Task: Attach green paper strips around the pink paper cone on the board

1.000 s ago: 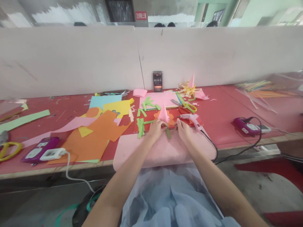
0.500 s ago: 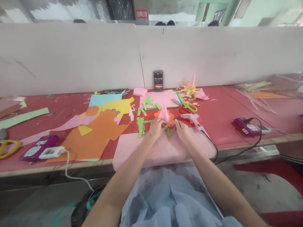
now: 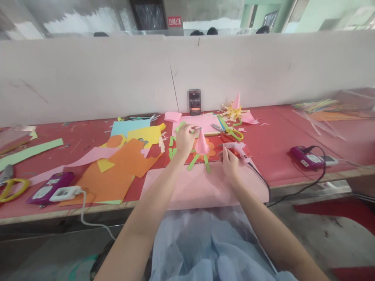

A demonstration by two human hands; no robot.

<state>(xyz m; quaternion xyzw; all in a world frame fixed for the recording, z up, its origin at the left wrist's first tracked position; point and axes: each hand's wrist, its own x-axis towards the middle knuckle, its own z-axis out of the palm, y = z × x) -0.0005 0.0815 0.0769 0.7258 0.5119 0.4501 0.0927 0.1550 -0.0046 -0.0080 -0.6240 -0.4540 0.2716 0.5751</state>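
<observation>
A pink paper cone (image 3: 201, 145) stands upright on the pink mat's far side, with two green paper strips (image 3: 193, 162) splayed from its base like legs. At its tip, my left hand (image 3: 186, 138) has thumb and fingers closed in a pinch. My right hand (image 3: 230, 162) rests to the right of the cone with curled fingers; whether anything is in them is hidden. Just beyond that hand lies a pink hot glue gun (image 3: 236, 146), its nozzle pointing left. An orange paper flower (image 3: 211, 150) lies behind the cone, partly covered by it.
Yellow-handled scissors (image 3: 236, 135) and a second cone with a yellow fringe (image 3: 233, 111) are at the back right. Orange paper sheets (image 3: 108, 177) spread leftward. Purple devices (image 3: 52, 189) sit on both sides. The glue gun's black cord (image 3: 259, 177) hangs over the edge.
My left hand has gone from the green strip at the cone's base up to its tip. The right hand has shifted right, closer to the glue gun. Both green legs now show.
</observation>
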